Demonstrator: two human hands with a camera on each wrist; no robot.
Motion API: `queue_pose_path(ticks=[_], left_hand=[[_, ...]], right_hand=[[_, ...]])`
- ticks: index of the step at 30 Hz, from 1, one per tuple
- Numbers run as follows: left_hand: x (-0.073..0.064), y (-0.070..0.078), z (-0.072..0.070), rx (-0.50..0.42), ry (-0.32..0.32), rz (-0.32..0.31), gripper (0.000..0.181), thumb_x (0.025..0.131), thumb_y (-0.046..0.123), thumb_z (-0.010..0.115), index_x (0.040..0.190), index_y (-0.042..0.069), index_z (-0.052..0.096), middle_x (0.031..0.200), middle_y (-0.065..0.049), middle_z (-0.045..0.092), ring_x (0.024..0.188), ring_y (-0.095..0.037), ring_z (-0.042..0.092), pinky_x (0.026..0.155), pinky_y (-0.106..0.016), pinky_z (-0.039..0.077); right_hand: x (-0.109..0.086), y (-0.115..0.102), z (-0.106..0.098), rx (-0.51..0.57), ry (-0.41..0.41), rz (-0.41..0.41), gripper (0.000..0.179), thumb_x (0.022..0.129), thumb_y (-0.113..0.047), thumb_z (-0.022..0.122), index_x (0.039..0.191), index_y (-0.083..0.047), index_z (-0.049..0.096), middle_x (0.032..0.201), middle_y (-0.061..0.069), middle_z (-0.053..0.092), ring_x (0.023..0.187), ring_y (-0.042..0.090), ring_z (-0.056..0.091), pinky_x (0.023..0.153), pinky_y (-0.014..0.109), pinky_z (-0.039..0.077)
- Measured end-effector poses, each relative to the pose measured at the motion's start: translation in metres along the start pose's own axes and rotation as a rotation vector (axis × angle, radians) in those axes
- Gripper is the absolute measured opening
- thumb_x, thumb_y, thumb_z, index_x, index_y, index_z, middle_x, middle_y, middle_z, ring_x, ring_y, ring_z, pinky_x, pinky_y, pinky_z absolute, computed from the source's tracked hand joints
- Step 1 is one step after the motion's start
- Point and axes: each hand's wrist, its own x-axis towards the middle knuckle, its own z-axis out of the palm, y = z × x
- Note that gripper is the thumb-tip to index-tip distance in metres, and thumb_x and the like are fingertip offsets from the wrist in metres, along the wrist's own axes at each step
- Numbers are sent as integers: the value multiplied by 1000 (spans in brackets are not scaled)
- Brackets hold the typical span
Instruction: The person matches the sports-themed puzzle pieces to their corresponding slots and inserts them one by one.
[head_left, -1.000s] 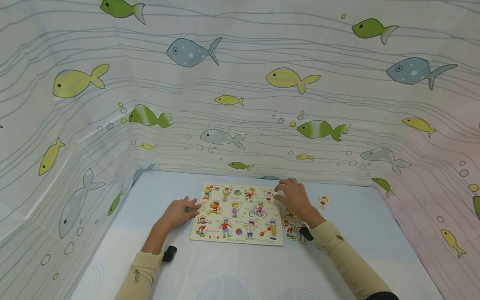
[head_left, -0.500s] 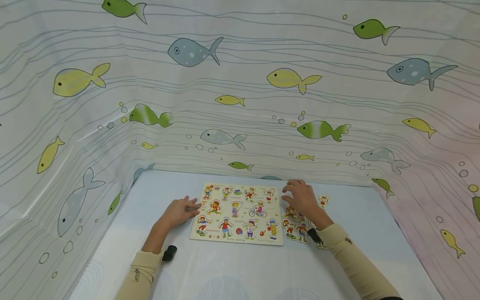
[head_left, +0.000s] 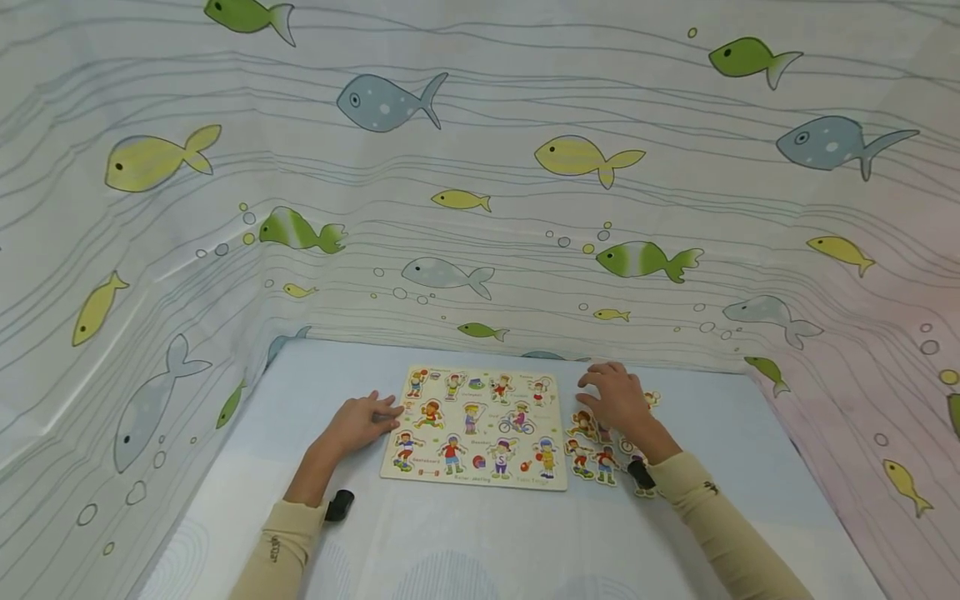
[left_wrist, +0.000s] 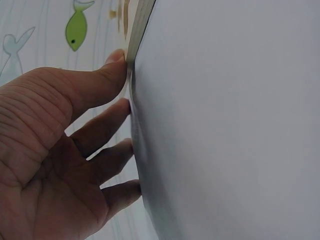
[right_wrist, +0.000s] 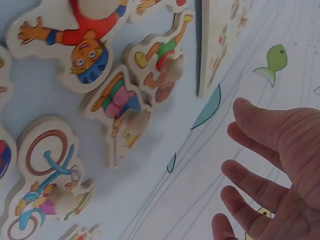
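Board (head_left: pixel 452 421) flat on counter (head_left: pixel 375 542), between both grips. Left grip (head_left: pixel 360 423) loosely wide, thumb touching board's left edge. Right grip (head_left: pixel 618 402) wide, fingers loosely bent, apart from board's right edge. Loose pieces (head_left: pixel 606 464) beneath and nearside of right grip, cyclist (right_wrist: pixel 50 162) among them. Fish-print cloth (head_left: pixel 510 242) beyond both grips.

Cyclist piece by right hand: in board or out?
Out: the cyclist piece lies on the table among other loose pieces, beside the board.
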Motion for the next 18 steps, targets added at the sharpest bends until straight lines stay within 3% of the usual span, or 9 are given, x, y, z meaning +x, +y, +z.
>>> queue_pose_path(ticks=[9, 18], left_hand=[[-1, 0, 0, -2, -8, -15, 35, 91, 26, 72, 121, 10, 70, 138, -15, 55, 138, -45, 34, 111, -63, 24], [-1, 1, -1, 6, 1, -10, 33, 91, 25, 72, 120, 10, 71, 137, -15, 55, 138, -45, 34, 111, -63, 24]], right_hand=[[-8, 20, 4, 11, 23, 26, 23, 87, -26, 77, 105, -12, 74, 121, 11, 64, 122, 39, 46, 89, 65, 41], [-14, 33, -4, 17, 32, 71, 22, 87, -23, 77, 105, -10, 73, 121, 14, 64, 123, 42, 46, 90, 68, 39]])
